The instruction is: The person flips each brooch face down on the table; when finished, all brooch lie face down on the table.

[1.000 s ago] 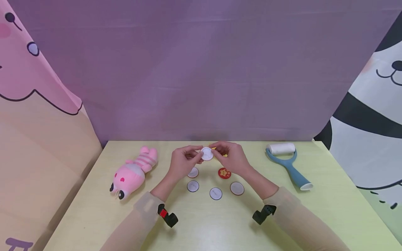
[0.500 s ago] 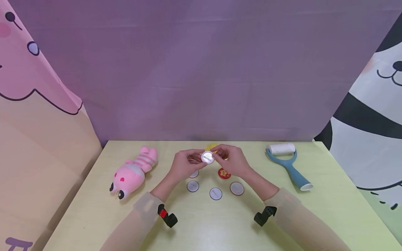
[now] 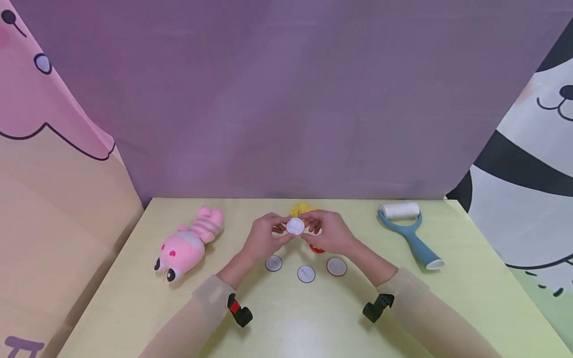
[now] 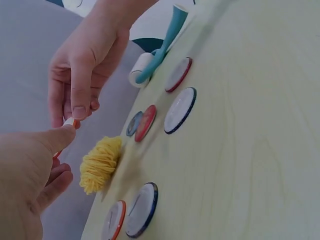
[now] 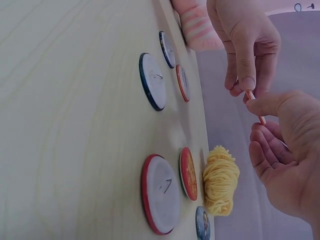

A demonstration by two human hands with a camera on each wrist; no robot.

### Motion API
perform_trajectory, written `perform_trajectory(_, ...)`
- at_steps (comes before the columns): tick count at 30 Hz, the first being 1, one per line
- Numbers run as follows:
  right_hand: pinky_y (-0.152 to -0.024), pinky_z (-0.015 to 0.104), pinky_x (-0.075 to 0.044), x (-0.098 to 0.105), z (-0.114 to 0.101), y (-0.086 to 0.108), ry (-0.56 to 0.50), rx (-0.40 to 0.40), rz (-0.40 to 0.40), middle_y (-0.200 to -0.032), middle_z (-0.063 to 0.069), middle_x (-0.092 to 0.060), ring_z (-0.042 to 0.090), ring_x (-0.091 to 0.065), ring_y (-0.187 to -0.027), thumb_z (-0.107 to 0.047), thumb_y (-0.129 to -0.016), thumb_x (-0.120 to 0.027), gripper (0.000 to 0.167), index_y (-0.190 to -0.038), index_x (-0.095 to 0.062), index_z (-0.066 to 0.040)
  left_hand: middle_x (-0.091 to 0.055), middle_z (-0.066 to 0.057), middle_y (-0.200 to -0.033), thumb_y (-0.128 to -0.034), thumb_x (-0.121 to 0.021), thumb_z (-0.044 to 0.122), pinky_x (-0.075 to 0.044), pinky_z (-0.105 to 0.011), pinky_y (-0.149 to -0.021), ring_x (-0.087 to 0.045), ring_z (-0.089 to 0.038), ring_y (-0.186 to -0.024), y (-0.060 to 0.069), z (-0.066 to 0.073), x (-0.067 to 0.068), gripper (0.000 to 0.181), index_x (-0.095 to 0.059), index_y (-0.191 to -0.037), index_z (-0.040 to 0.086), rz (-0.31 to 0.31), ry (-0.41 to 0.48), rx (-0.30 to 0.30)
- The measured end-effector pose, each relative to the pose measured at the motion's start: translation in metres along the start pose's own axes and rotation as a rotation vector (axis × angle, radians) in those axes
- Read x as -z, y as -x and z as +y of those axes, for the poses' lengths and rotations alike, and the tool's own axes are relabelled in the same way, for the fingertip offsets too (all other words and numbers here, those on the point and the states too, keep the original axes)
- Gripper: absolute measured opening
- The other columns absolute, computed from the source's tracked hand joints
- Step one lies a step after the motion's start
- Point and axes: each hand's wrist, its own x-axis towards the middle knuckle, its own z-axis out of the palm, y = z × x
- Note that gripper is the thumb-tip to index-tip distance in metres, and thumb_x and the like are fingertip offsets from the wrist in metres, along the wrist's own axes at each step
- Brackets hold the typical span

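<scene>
Just above the table, a round pin badge [image 3: 295, 226] is held with its white back up toward the head camera. Its rim looks orange-red in the right wrist view. My left hand [image 3: 266, 236] pinches its left edge between thumb and fingers, and my right hand [image 3: 330, 232] pinches the right edge. Below the hands lie badges back side up: a left one [image 3: 273, 263], a middle one [image 3: 306, 274] and a right one [image 3: 336, 266]. A red badge [image 3: 317, 248] lies face up, partly hidden by the right hand. The left wrist view also shows a small blue badge [image 4: 134, 123].
Behind the hands sits a yellow yarn bundle [image 3: 302, 209]. A pink plush toy [image 3: 190, 245] lies at the left. On the right is a blue-handled lint roller [image 3: 411, 233]. A purple cloth [image 3: 286, 99] hangs behind the table's back edge.
The held badge has tilted and come slightly lower, flashing with glare half a second ago. Both hands keep hold of it. More of the yellow yarn shows now.
</scene>
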Motion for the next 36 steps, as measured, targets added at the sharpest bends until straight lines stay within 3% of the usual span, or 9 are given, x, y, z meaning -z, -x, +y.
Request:
perform_trajectory(9, -0.069, 0.021, -0.057, -0.006, 0.006, 0.003, 0.024, -0.006, -0.031, -0.096, 0.008, -0.072, 0.011, -0.064, -0.078, -0.015, -0.088, -0.088, 0.043, -0.127, -0.075, -0.004, -0.073, -0.014, -0.104, -0.0886, -0.087, 0.011, -0.066, -0.037, -0.083, -0.075, -0.028, -0.091, 0.002, -0.004, -0.005, 0.039, -0.076, -0.124, -0.002, -0.054, -0.071, -0.018)
perform_trajectory(16, -0.065, 0.021, -0.056, -0.01, 0.014, 0.003, 0.05, 0.044, -0.023, -0.097, 0.006, -0.07, 0.016, -0.066, -0.078, -0.014, -0.086, -0.089, 0.04, -0.123, -0.076, -0.004, -0.073, -0.016, -0.106, -0.0897, -0.086, 0.011, -0.066, -0.04, -0.084, -0.076, -0.032, -0.094, 0.002, -0.004, -0.008, 0.039, -0.076, -0.124, -0.003, -0.069, -0.083, 0.003)
perform_trajectory(22, -0.067, 0.02, -0.057, -0.012, 0.016, 0.004, 0.039, 0.043, -0.058, -0.099, 0.01, -0.072, 0.018, -0.069, -0.078, -0.011, -0.086, -0.089, 0.035, -0.119, -0.077, -0.005, -0.075, -0.014, -0.106, -0.0907, -0.086, 0.017, -0.065, -0.033, -0.081, -0.075, -0.028, -0.095, 0.002, -0.009, -0.013, 0.037, -0.078, -0.122, -0.001, -0.104, -0.203, -0.014)
perform_trajectory(28, -0.065, 0.02, -0.055, -0.017, 0.021, 0.006, 0.059, 0.044, -0.084, -0.098, 0.01, -0.072, 0.006, -0.062, -0.071, -0.013, -0.087, -0.088, 0.032, -0.116, -0.078, -0.008, -0.078, -0.014, -0.103, -0.0897, -0.087, 0.021, -0.057, -0.024, -0.074, -0.064, -0.021, -0.088, 0.004, -0.01, -0.015, 0.037, -0.079, -0.119, -0.001, -0.133, -0.306, -0.049)
perform_trajectory(36, -0.063, 0.02, -0.052, -0.024, 0.023, 0.009, 0.085, 0.052, -0.126, -0.093, 0.006, -0.073, 0.014, -0.061, -0.071, -0.014, -0.088, -0.087, 0.031, -0.116, -0.078, -0.007, -0.078, -0.012, -0.1, -0.0891, -0.088, 0.021, -0.052, -0.025, -0.075, -0.058, -0.018, -0.087, 0.008, -0.006, -0.016, 0.036, -0.08, -0.117, -0.001, -0.196, -0.322, 0.014)
